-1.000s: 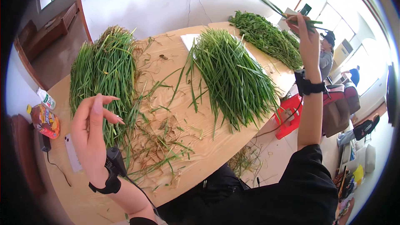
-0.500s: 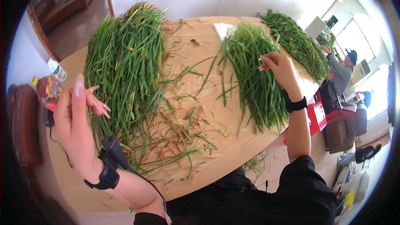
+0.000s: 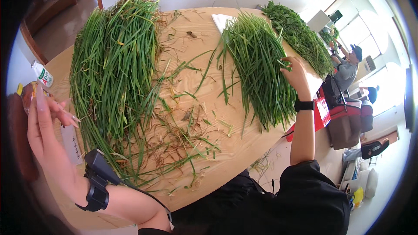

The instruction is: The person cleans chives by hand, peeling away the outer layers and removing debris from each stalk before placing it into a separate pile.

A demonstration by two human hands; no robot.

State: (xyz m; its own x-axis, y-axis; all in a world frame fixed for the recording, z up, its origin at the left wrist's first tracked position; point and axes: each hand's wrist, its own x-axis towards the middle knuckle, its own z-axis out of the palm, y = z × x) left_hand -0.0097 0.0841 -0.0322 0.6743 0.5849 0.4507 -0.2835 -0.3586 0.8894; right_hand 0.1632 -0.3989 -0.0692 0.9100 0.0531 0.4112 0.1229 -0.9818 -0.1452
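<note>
My left hand (image 3: 48,126) hovers at the table's left edge, open, with its fingers loosely spread and nothing clear in them. Beside it lies a large heap of long green grass-like blades, likely chives (image 3: 115,65), with brownish root ends at the far side. My right hand (image 3: 298,78) is over the right edge of a smaller, neater chive pile (image 3: 257,61). Its fingers are curved with a gap between the tips, and I see nothing gripped. Dark bands circle both wrists; the left one carries a black device with a cable.
Brown trimmings (image 3: 174,126) litter the wooden table (image 3: 209,82). A pile of leafy greens (image 3: 300,39) lies at the far right. White paper (image 3: 221,21) shows under the smaller pile. A white bottle (image 3: 42,74) stands far left. A red box (image 3: 322,111) sits beyond the right edge; another person (image 3: 346,65) sits farther off.
My view has shifted slightly, so the piles sit higher and farther left. My left hand has moved left and away from the large heap. My right hand's pinched fingers have loosened.
</note>
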